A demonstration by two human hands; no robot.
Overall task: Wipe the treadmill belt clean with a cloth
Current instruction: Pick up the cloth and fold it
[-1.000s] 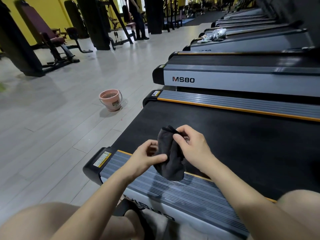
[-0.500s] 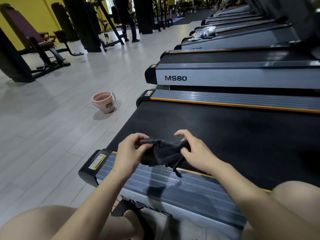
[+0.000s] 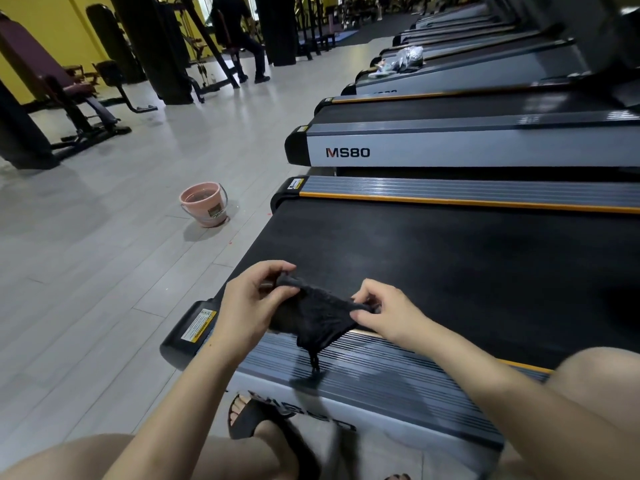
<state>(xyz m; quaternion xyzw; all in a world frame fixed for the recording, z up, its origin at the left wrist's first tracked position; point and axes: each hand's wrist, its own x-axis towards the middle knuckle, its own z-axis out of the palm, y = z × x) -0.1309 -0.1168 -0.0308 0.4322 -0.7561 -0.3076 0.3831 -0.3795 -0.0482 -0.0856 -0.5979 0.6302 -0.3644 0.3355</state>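
A dark grey cloth [image 3: 318, 320] hangs stretched between my two hands, just above the near side rail of the treadmill. My left hand [image 3: 247, 306] pinches its left corner and my right hand [image 3: 388, 315] pinches its right corner. A loose tail of the cloth droops toward the ribbed grey rail [image 3: 381, 372]. The black treadmill belt [image 3: 433, 258] stretches away to the right behind the cloth.
A pink bucket [image 3: 204, 204] stands on the grey floor left of the treadmill. More treadmills marked MS80 [image 3: 415, 150] line up beyond. My knees and a sandalled foot [image 3: 252, 420] are at the bottom. A person [image 3: 239, 36] and gym machines stand at the back.
The cloth was bunched upright between my hands. My hands have drawn apart and spread it out sideways. The view has tilted down slightly.
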